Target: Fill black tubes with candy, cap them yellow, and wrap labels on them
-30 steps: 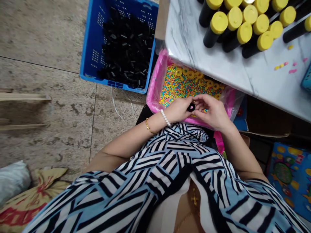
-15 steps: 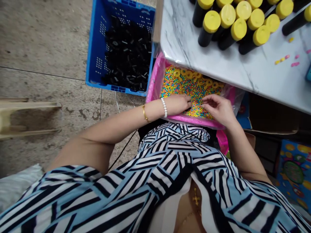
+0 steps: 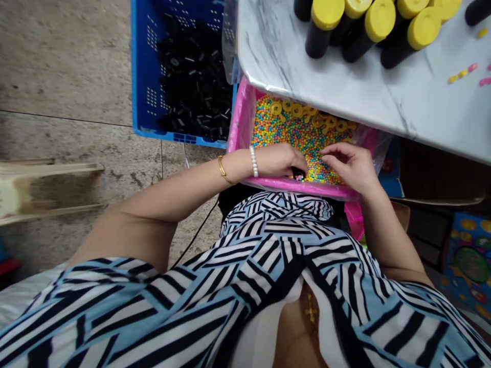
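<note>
On my lap sits a pink tub (image 3: pixel 238 115) full of small coloured beads (image 3: pixel 307 138), with several yellow rings (image 3: pixel 297 110) at its far side. My left hand (image 3: pixel 280 159) rests on the tub's near edge, closed round a small black tube (image 3: pixel 297 174) that dips into the beads. My right hand (image 3: pixel 351 164) hovers over the beads just to the right of it. Its fingers are curled and pinched together, and what they hold is hidden.
A blue crate (image 3: pixel 140 76) of black tubes (image 3: pixel 192 76) stands on the floor to the left. A marble table (image 3: pixel 345 87) overhangs the tub and carries black tubes with yellow caps (image 3: pixel 326 20) and a few loose beads (image 3: pixel 462 74). A beige stool (image 3: pixel 38 189) is at far left.
The hands were together at the tub's near edge with the tube's mouth showing. They have parted. The left hand has lowered the tube into the beads and the right has moved right over them.
</note>
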`<state>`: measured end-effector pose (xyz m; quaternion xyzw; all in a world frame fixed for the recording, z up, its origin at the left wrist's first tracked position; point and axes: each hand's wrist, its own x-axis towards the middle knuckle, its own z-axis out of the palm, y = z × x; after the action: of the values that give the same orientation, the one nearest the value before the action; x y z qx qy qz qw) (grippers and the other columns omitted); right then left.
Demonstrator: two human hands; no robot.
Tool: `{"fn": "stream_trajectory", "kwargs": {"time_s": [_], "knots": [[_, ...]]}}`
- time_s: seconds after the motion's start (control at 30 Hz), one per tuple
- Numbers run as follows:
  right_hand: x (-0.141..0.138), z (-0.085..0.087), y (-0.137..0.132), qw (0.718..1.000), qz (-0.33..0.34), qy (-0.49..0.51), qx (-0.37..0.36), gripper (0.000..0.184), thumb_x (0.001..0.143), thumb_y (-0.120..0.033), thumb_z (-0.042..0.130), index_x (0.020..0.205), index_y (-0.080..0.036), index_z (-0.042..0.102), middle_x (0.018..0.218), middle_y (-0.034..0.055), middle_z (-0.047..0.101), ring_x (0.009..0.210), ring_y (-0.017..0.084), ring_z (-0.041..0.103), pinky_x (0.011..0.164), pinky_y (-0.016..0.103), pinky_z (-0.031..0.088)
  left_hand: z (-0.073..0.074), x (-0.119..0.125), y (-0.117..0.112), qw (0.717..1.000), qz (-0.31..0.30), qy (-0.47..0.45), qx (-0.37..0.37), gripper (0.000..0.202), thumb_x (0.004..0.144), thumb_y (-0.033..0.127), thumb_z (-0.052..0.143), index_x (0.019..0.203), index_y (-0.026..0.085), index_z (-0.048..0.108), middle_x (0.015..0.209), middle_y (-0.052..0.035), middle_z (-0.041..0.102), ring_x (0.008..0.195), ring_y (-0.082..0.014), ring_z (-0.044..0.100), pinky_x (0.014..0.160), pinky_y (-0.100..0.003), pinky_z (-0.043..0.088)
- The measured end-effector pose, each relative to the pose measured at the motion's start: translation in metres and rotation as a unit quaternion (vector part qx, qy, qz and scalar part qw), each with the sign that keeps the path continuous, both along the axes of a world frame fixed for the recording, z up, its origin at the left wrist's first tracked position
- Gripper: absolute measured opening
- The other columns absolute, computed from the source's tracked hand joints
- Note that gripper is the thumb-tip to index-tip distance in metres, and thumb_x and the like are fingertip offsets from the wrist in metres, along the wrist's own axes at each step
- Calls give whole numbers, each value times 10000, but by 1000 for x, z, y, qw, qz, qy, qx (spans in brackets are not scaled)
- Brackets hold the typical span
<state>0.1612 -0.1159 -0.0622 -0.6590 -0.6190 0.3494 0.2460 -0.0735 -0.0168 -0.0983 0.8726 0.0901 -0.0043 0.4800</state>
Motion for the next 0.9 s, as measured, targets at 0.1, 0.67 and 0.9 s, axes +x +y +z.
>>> {"fn": "stream_trajectory", "kwargs": {"time_s": [0.1,0.67,0.9], "knots": [[6,-4,1,1000,-4,-6,-11,262,911,-400,669,1041,-208,792,967,44,805,814,206,726,769,335,568,3,-11,1,997,38,37,-50,454,826,82,688,1206,307,791,1155,8,804,1044,-162,739,946,-240,517],[-2,2,24,970,92,-224,17,278,944,-376,620,1109,-212,773,1078,111,800,984,300,736,908,427,572,24,-45,-14,968,227,-44,-95,439,800,222,803,1237,198,770,1009,-29,795,832,-151,706,800,-255,513],[1,-1,42,957,158,-242,0,294,958,-389,596,1132,-215,757,1064,109,795,982,310,737,923,445,575,16,-44,-26,960,271,-23,-60,436,805,194,784,1241,182,762,974,-38,805,801,-158,716,794,-264,519]]}}
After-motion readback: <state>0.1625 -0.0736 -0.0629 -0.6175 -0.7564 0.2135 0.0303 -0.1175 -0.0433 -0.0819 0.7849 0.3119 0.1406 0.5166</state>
